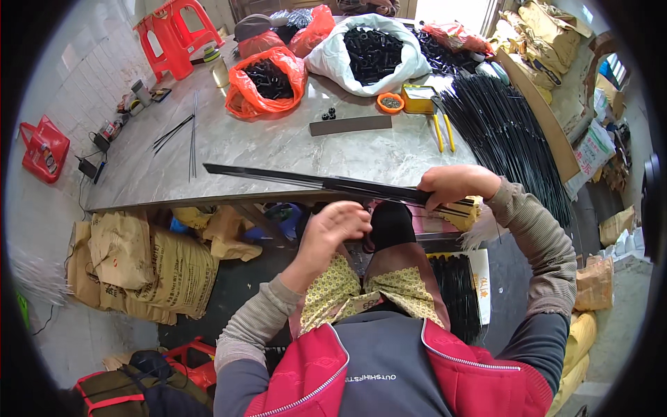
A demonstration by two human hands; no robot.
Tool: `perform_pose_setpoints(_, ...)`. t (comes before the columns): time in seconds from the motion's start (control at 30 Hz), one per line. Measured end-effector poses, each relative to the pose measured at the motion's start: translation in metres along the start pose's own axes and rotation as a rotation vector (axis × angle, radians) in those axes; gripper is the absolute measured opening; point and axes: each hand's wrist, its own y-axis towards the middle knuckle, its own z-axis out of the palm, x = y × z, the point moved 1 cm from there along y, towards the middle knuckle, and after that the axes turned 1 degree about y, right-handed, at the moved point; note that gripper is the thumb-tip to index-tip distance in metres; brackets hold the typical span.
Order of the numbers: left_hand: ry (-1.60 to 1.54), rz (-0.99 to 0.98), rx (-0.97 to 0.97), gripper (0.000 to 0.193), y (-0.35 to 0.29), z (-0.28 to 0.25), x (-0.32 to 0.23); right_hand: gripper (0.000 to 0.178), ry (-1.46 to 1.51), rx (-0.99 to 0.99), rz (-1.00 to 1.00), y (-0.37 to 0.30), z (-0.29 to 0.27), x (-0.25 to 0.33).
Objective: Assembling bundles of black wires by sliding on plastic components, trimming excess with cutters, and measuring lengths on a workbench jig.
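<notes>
My right hand (pixel 458 184) is closed round the right end of a long, narrow black bar (pixel 292 178), which looks like flat strips laid together. The bar slants across the table's front edge, its left end slightly farther from me. Thin dark ends stick out to the right, past my fingers. Just below the bar's middle, my left hand (pixel 339 226) has loosely curved fingers and holds nothing that I can see. Ahead on the table lie a flat dark strip (pixel 351 125), a few small black parts (pixel 328 114) and yellow-handled pliers (pixel 443 128).
The grey marble-patterned table (pixel 257 142) carries a red bag (pixel 295 94) and a white sack (pixel 417 66) of black parts, an orange dish (pixel 390 103) and thin black rods (pixel 511 132). Stuffed brown sacks (pixel 174 271) stand below left; a red stool (pixel 177 42) is at the far left.
</notes>
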Motion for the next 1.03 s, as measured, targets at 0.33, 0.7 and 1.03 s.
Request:
perform_pose_setpoints(0.33,1.535,0.939,0.181,0.074,0.081,0.101,-0.068,0.016,-0.323,-0.266,0.001,-0.045,-0.011,0.013)
perform_pose_setpoints(0.7,0.903,0.355,0.564,0.024,0.114,0.122,-0.031,0.005,-0.856,-0.649,0.092,-0.096,0.002,0.063)
perform_pose_setpoints(1.03,0.739,0.707,0.448,0.019,0.117,0.098,-0.029,0.034,-1.152,-0.986,0.171,-0.098,-0.025,0.131)
